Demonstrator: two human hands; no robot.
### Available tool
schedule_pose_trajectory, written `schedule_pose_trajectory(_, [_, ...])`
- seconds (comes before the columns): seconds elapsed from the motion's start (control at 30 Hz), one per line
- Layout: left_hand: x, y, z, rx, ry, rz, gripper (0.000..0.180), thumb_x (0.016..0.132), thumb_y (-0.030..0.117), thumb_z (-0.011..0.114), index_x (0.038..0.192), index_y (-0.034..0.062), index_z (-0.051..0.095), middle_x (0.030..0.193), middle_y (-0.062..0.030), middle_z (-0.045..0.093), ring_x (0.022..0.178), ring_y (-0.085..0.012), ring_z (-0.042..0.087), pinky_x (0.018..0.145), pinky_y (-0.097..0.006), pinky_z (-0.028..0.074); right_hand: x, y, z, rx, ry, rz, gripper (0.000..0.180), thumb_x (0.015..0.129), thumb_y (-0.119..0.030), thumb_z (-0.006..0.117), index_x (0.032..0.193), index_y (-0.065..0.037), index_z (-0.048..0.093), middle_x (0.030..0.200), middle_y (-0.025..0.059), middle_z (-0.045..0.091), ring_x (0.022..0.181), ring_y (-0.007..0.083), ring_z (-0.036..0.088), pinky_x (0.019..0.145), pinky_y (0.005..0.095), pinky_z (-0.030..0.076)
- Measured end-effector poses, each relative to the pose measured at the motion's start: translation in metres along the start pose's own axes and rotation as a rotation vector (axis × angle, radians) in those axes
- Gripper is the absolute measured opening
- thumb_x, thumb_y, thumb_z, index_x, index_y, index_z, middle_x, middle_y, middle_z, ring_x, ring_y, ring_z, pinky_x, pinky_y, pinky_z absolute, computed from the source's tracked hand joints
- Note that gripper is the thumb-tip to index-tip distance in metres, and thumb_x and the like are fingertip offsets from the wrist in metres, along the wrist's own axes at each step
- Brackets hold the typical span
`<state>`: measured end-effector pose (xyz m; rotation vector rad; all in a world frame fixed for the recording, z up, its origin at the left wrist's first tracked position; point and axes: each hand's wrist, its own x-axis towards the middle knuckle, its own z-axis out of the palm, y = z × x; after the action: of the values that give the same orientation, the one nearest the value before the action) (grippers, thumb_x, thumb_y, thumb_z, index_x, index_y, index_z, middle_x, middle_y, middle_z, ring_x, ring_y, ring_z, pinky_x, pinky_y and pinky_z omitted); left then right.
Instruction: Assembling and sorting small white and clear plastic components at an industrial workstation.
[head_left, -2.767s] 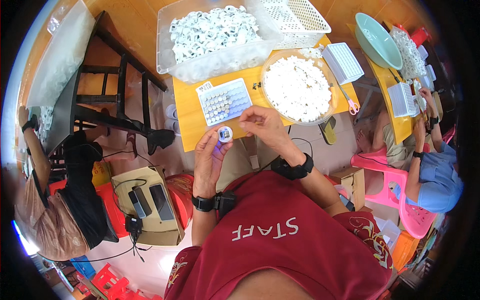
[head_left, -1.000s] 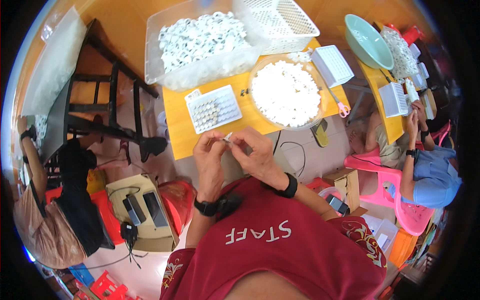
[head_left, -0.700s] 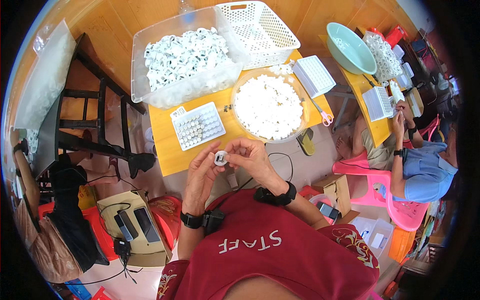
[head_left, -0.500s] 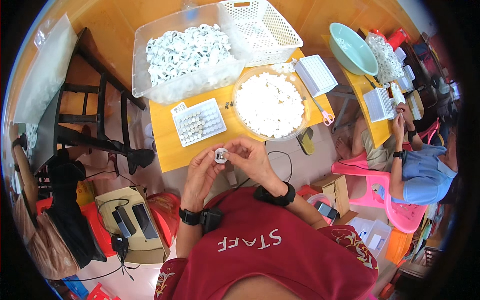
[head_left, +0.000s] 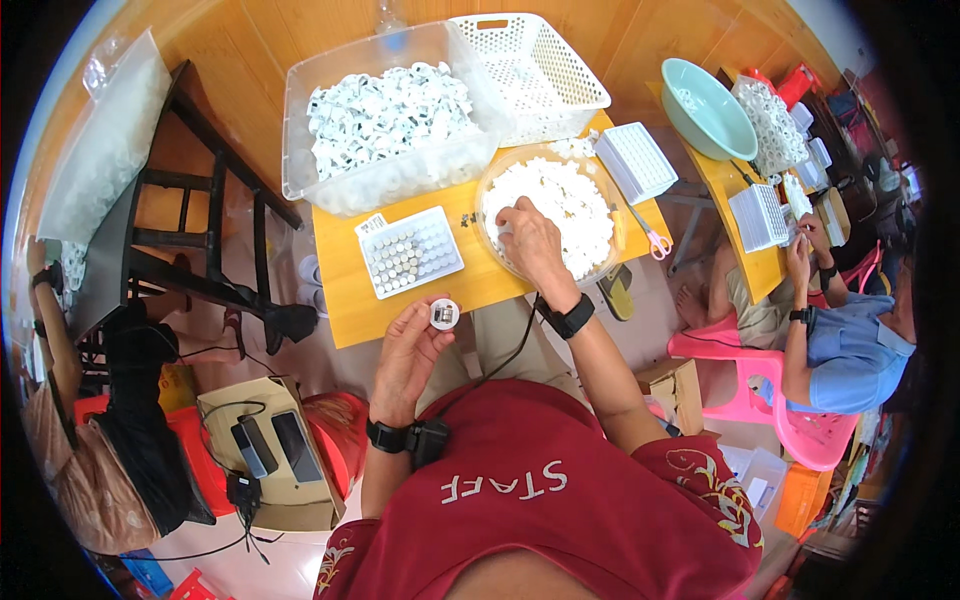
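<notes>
My left hand (head_left: pixel 408 350) is closed, pinching the edge of a small round white plastic part (head_left: pixel 444 314) with metal pieces in its middle. It is held up just off the table's front edge. My right hand (head_left: pixel 532 240) reaches over a clear round tub (head_left: pixel 488 245) heaped with small white plastic pieces (head_left: pixel 550 190). Its fingers bend down together into the heap; what they grip, if anything, is hidden. Left of the tub lies a white tray (head_left: pixel 446 262) of round pockets, several of them filled with small silvery discs (head_left: pixel 396 262).
Behind the tray stands a large clear bin (head_left: pixel 296 160) of white parts, beside a white perforated basket (head_left: pixel 570 95). Stacked white trays (head_left: pixel 636 162) and pink-handled scissors (head_left: pixel 658 244) lie to the right. At another table, a person in blue (head_left: pixel 850 345) sits on a pink chair (head_left: pixel 745 390).
My right hand has let go of the round part and moved away right into the tub of white pieces. My left hand keeps the round part, its inner face now in view.
</notes>
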<state>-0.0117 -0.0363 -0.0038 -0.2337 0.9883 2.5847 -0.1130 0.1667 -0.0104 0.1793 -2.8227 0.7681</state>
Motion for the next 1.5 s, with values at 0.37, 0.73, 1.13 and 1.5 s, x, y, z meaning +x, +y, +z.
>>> schedule_pose_trajectory(0.37, [0.000, 0.000, 0.001, -0.016, 0.015, -0.015, 0.027, 0.091, 0.018, 0.050, 0.109, -0.0006, 0.055, 0.097, -0.0098, 0.062, 0.081, -0.0125, 0.061, 0.068, -0.024, 0.053, 0.003, 0.024, -0.015, 0.830, -0.163, 0.365, 0.008, 0.074, -0.003, 0.065, 0.080, 0.000, 0.061, 0.076, 0.0060, 0.062, 0.064, 0.0102, 0.058, 0.053, 0.0221, 0.047])
schedule_pose_trajectory(0.73, [0.002, 0.000, 0.007, -0.003, 0.015, -0.030, 0.027, 0.091, 0.018, 0.049, 0.109, -0.0016, 0.055, 0.098, -0.0119, 0.062, 0.084, -0.0136, 0.061, 0.069, -0.025, 0.053, -0.009, 0.004, -0.034, 1.212, -0.221, 0.343, 0.018, 0.081, -0.009, 0.062, 0.097, -0.001, 0.061, 0.076, 0.0027, 0.063, 0.059, 0.0069, 0.057, 0.054, 0.0188, 0.048])
schedule_pose_trajectory(1.13, [-0.004, 0.001, 0.005, 0.007, 0.029, -0.008, 0.028, 0.092, 0.019, 0.048, 0.110, -0.0022, 0.054, 0.099, -0.0121, 0.061, 0.082, -0.0127, 0.060, 0.069, -0.024, 0.052, -0.019, -0.004, -0.047, 1.776, -0.297, 0.404, 0.017, 0.082, -0.005, 0.059, 0.097, 0.002, 0.057, 0.079, 0.0091, 0.063, 0.067, 0.0158, 0.064, 0.061, 0.0245, 0.055])
schedule_pose_trajectory(1.5, [0.004, 0.019, 0.020, 0.103, -0.036, 0.066, 0.027, 0.092, 0.020, 0.048, 0.111, 0.0009, 0.054, 0.097, -0.0067, 0.060, 0.079, -0.0106, 0.059, 0.066, -0.022, 0.052, -0.039, -0.063, -0.050, 1.282, -0.425, 0.077, 0.014, 0.079, 0.001, 0.058, 0.092, 0.001, 0.062, 0.076, 0.0025, 0.060, 0.067, 0.0073, 0.058, 0.058, 0.0197, 0.047])
